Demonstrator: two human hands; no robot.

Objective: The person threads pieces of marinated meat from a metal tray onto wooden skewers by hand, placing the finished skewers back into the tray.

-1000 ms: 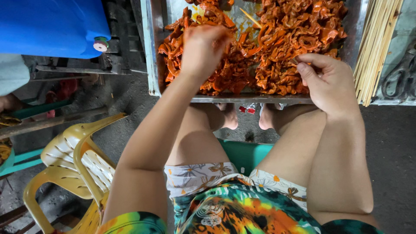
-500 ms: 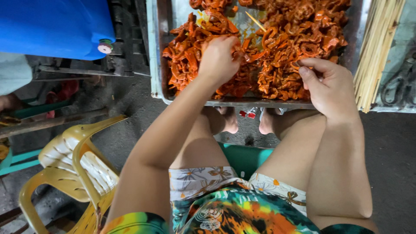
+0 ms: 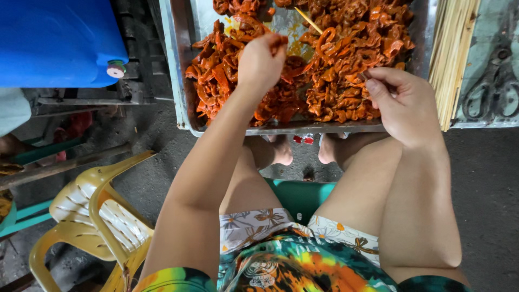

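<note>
Under both hands lies a metal tray point(image 3: 178, 81) full of orange marinated meat pieces point(image 3: 346, 70). The left hand point(image 3: 262, 62) is closed, pinching one piece above the heap. The right hand point(image 3: 403, 103) is curled, gripping a thin skewer end. Just right of it lie bamboo sticks point(image 3: 454, 54).

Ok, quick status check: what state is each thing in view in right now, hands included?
left hand: raised over the tray, fingers pinching a piece of orange marinated meat
right hand: at the tray's near edge, fingers closed on a small piece
metal tray: heaped with marinated meat, bare patch near the top
bamboo skewers: bundled beside the tray
scissors: lying flat
blue jug: capped
yellow chairs: stacked
</note>
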